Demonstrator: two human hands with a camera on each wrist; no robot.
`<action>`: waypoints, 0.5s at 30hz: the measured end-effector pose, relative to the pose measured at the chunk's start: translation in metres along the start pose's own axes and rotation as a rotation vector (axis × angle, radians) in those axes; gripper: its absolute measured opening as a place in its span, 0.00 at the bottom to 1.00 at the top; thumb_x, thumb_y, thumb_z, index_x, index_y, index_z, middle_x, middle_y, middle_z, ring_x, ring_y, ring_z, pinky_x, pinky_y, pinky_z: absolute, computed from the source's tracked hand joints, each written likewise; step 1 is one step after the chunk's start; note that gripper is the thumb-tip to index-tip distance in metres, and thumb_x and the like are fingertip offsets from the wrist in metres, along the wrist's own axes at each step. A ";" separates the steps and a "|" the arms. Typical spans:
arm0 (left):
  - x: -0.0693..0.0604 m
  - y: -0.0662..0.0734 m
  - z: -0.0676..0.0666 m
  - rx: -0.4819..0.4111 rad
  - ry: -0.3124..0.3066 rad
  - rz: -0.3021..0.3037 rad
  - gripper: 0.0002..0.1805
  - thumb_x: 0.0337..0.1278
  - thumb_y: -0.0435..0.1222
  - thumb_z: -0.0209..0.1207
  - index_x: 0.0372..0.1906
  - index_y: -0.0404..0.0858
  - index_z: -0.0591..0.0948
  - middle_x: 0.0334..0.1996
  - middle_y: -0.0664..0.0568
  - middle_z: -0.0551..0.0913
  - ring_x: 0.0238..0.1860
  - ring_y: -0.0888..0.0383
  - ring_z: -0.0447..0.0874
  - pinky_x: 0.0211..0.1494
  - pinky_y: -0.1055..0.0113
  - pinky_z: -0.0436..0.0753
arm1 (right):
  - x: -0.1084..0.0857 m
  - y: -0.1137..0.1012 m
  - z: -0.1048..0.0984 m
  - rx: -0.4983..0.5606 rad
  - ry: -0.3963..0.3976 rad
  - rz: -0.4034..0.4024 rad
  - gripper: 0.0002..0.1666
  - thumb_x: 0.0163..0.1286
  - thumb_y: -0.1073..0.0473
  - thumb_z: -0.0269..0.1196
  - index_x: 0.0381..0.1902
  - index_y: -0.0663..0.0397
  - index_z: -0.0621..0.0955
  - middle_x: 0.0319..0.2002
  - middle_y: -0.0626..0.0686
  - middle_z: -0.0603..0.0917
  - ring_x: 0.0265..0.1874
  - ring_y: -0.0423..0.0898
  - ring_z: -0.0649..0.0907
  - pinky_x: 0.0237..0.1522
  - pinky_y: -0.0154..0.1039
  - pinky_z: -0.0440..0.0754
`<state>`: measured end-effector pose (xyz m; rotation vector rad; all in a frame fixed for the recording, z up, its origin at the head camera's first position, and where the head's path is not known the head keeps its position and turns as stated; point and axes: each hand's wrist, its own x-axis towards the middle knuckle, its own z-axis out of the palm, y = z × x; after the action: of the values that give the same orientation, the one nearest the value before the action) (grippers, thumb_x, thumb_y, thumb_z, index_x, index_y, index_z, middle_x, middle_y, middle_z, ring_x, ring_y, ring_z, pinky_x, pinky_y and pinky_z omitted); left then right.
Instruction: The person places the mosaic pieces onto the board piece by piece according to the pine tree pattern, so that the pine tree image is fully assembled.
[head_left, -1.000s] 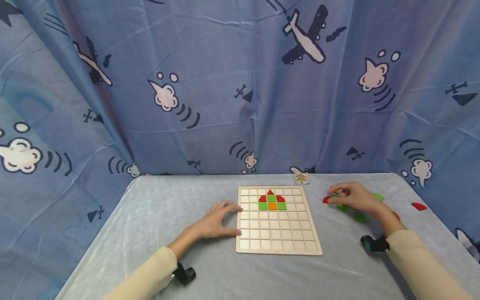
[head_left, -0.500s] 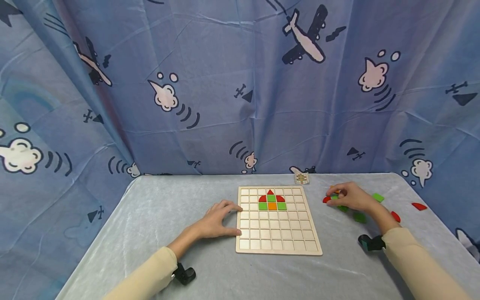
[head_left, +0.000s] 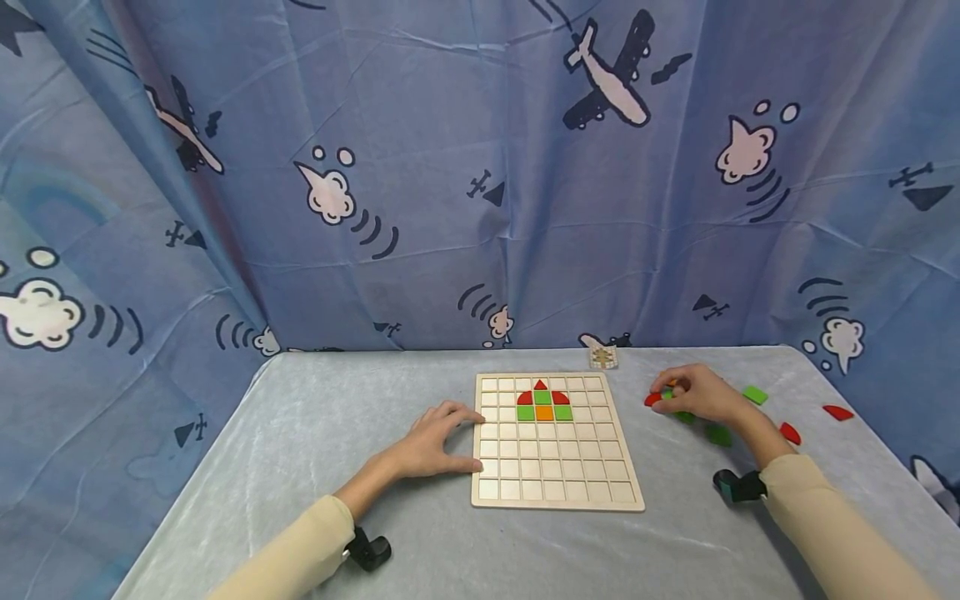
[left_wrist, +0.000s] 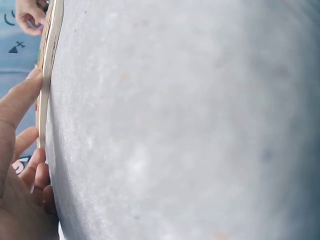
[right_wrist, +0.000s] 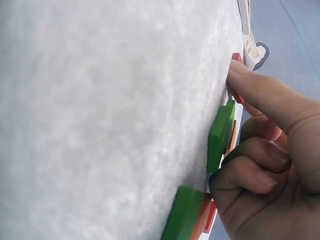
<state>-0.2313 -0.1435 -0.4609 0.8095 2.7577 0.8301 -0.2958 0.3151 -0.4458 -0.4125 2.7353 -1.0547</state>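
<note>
- Braces the left edge of the grid board (head_left: 557,469) with the left grip (head_left: 435,442), relaxed and spread, touching rather than clasping; probably to prevent sliding on the tabletop (head_left: 300,433).
- Pinches a red piece (head_left: 652,401) between thumb and forefinger of the right grip (head_left: 693,393), low over the tabletop; hard to tell whether lifted clear.
- Sits right at those fingertips, jutting out to the left of the right grip, well apart from the board's right edge.
- Clustered just right of that, partly hidden beneath the right grip: green pieces (right_wrist: 216,136) and an orange piece (right_wrist: 231,139).
- Scattered farther right: a green square (head_left: 755,395) and red wedges (head_left: 791,433), presumably kept off the board but within easy right-side reach.
- Fitted into cells on the board's far half: a small symmetrical figure around an orange square (head_left: 544,412).
- Placed beyond the far-right corner: a small card (head_left: 603,357), perhaps for consulting.
</note>
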 end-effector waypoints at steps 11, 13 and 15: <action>0.000 -0.001 0.001 0.005 0.000 0.005 0.38 0.50 0.57 0.69 0.67 0.53 0.73 0.65 0.53 0.70 0.66 0.51 0.67 0.67 0.45 0.65 | 0.002 0.002 -0.001 0.056 -0.026 -0.030 0.14 0.58 0.61 0.73 0.38 0.62 0.82 0.21 0.48 0.70 0.20 0.38 0.69 0.23 0.33 0.68; 0.000 -0.001 0.001 0.004 0.000 0.004 0.38 0.49 0.57 0.69 0.67 0.54 0.73 0.65 0.53 0.71 0.66 0.51 0.67 0.67 0.46 0.65 | 0.001 0.001 -0.001 0.059 -0.023 -0.052 0.13 0.58 0.61 0.73 0.37 0.62 0.82 0.24 0.50 0.73 0.22 0.38 0.70 0.25 0.34 0.69; 0.000 -0.002 0.001 0.002 0.001 0.003 0.38 0.49 0.57 0.69 0.66 0.53 0.73 0.65 0.53 0.71 0.66 0.52 0.67 0.67 0.45 0.65 | -0.001 -0.001 -0.001 0.064 -0.022 -0.067 0.12 0.58 0.61 0.73 0.36 0.61 0.82 0.26 0.52 0.77 0.25 0.39 0.72 0.26 0.34 0.71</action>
<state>-0.2320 -0.1441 -0.4625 0.8142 2.7593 0.8294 -0.2950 0.3156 -0.4446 -0.5051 2.6774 -1.1442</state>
